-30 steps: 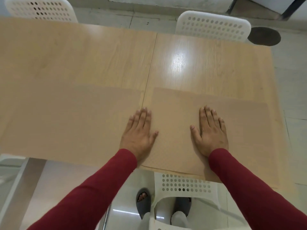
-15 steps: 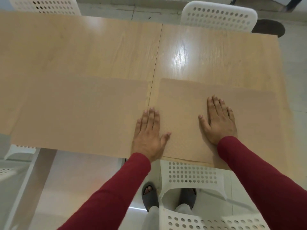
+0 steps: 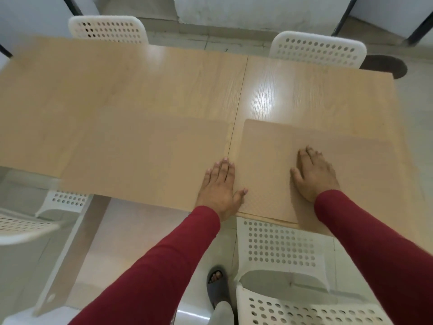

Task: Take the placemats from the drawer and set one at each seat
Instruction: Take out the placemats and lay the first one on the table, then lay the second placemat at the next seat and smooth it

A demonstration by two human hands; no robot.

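Observation:
Two tan placemats lie side by side along the near edge of the light wooden table (image 3: 164, 80). The left placemat (image 3: 145, 158) spans the near left half. The right placemat (image 3: 269, 156) lies in front of the near white chair. My left hand (image 3: 220, 186) rests flat with fingers apart on the right end of the left placemat, its thumb touching the right one. My right hand (image 3: 314, 174) presses flat on the middle of the right placemat. Neither hand grips anything.
Two white perforated chairs stand at the far side, one on the left (image 3: 107, 29) and one on the right (image 3: 318, 50). A near chair (image 3: 283, 249) stands under my arms, another chair (image 3: 28, 226) at the near left. A metal table leg (image 3: 70, 249) slants down left.
The camera view has tilted up and back, showing more of the far chairs. My left hand has slid left, off the right placemat onto the left one; the right hand stays flat.

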